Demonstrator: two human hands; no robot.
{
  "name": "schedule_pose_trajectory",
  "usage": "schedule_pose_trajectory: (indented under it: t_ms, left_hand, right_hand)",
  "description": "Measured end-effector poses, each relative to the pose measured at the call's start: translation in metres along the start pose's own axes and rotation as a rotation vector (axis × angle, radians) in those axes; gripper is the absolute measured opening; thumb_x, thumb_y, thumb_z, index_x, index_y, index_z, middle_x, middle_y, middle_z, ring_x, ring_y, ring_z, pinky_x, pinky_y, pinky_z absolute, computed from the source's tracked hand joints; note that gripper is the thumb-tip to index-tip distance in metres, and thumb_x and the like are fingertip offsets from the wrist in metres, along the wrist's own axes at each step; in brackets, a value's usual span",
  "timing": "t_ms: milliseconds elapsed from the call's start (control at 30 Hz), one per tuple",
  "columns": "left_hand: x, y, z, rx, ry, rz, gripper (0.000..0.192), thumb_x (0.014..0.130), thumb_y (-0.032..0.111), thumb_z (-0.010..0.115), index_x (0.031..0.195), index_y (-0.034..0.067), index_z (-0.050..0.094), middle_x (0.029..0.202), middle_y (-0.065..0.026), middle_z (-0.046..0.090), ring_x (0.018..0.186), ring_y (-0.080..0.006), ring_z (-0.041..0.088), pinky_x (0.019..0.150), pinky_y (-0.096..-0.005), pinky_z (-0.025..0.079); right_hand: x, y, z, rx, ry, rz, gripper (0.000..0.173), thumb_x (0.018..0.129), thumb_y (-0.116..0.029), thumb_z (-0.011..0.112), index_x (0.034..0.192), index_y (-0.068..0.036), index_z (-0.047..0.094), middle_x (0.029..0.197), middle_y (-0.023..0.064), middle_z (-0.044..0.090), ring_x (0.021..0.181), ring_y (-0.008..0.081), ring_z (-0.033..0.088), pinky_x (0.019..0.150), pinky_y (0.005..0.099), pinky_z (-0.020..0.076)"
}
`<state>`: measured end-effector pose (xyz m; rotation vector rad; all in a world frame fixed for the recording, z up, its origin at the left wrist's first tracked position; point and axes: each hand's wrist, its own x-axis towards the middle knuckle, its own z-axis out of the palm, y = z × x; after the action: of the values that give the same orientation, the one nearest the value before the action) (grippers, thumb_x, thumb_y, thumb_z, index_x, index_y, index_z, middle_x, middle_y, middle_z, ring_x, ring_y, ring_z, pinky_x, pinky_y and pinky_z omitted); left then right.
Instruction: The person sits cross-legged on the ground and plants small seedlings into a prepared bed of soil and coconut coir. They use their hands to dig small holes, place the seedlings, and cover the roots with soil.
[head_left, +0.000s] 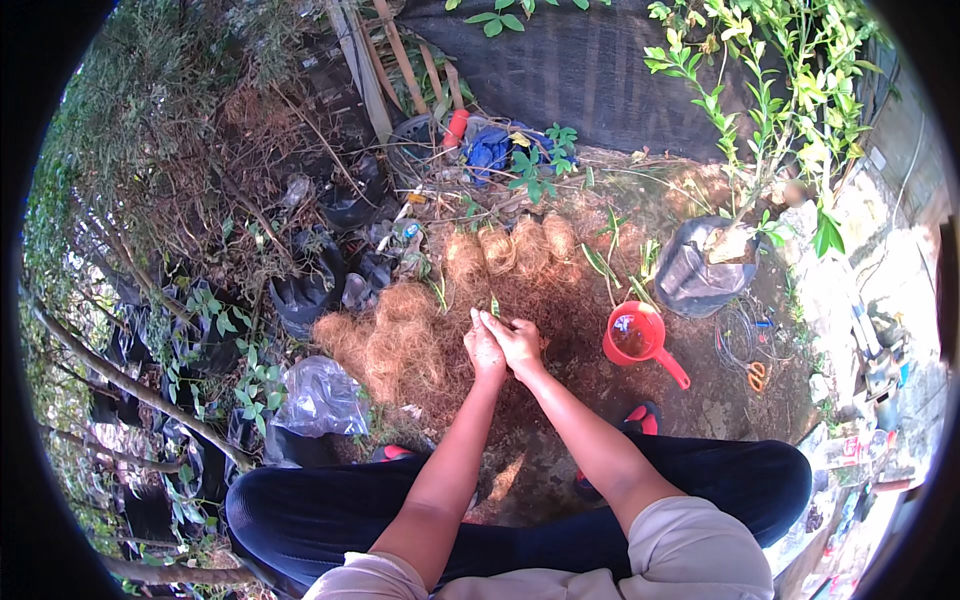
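My left hand (486, 351) and my right hand (519, 343) are pressed together, with the fingers pointing away from me. A short green leaf cutting (495, 306) pokes out at the fingertips. Whatever else lies between the palms is hidden. Dark specks cling to my left hand. Beneath and around them spreads loose brown coir or soil (559, 319). Beyond it, several fibre-wrapped bundles (531, 246) stand in a row, some with bits of green at the top. A heap of loose tan coconut fibre (401, 341) lies to the left of my hands.
To the right are a red dipper (649, 352) with liquid in it, a potted shrub in a black grow bag (705, 266), coiled wire (735, 330) and orange-handled scissors (756, 377). Left are a clear plastic bag (322, 397) and a black pot (307, 289). Loose green cuttings (600, 264) lie ahead.
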<state>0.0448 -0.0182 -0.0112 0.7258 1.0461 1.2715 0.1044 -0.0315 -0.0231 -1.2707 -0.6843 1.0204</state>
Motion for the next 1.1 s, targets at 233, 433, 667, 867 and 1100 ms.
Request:
schedule_pose_trajectory:
  t_ms: [233, 433, 667, 867, 1100]
  left_hand:
    - [0.010, -0.005, -0.020, -0.138, -0.289, -0.303, 0.065, 0.104, 0.059, 0.030, 0.132, 0.007, 0.057, 0.130, -0.0100, 0.061, 0.122, -0.0222, 0.055, 0.106, -0.0380, 0.041]
    - [0.025, 0.011, -0.037, 0.035, -0.302, -0.398, 0.066, 0.099, 0.065, 0.038, 0.131, 0.011, 0.061, 0.133, -0.0088, 0.062, 0.124, -0.0226, 0.055, 0.108, -0.0399, 0.039]
    - [0.013, 0.009, -0.052, -0.276, -0.314, -0.515, 0.074, 0.095, 0.070, 0.040, 0.130, 0.009, 0.060, 0.127, -0.0133, 0.063, 0.118, -0.0290, 0.058, 0.103, -0.0452, 0.045]
    - [0.001, -0.016, -0.028, -0.164, -0.331, -0.279, 0.071, 0.101, 0.066, 0.030, 0.109, 0.005, 0.065, 0.110, -0.0149, 0.068, 0.103, -0.0258, 0.064, 0.097, -0.0389, 0.049]
    - [0.004, -0.041, -0.023, -0.118, -0.089, -0.182, 0.052, 0.103, 0.055, 0.043, 0.091, 0.008, 0.061, 0.086, -0.0064, 0.063, 0.078, -0.0163, 0.059, 0.072, -0.0339, 0.051]
  right_hand:
    - [0.004, 0.010, -0.013, -0.029, 0.088, 0.224, 0.040, 0.086, -0.040, 0.079, 0.098, -0.003, 0.078, 0.086, 0.0058, 0.075, 0.078, 0.0096, 0.065, 0.071, 0.0299, 0.0506]
    - [0.010, 0.004, -0.010, -0.060, -0.047, 0.226, 0.049, 0.090, -0.049, 0.072, 0.113, -0.006, 0.074, 0.107, 0.0065, 0.073, 0.095, 0.0130, 0.065, 0.084, 0.0271, 0.0492]
    - [0.002, -0.006, -0.007, -0.171, -0.218, 0.414, 0.057, 0.091, -0.058, 0.063, 0.122, -0.012, 0.070, 0.124, 0.0086, 0.067, 0.116, 0.0178, 0.059, 0.100, 0.0322, 0.0426]
    - [-0.007, 0.015, -0.011, -0.084, -0.104, 0.358, 0.064, 0.083, -0.048, 0.077, 0.123, 0.001, 0.068, 0.124, 0.0177, 0.068, 0.113, 0.0216, 0.064, 0.096, 0.0332, 0.0473]
    - [-0.008, 0.037, -0.011, -0.198, 0.077, 0.133, 0.054, 0.086, -0.043, 0.078, 0.089, 0.010, 0.071, 0.081, 0.0160, 0.072, 0.073, 0.0146, 0.065, 0.069, 0.0334, 0.0527]
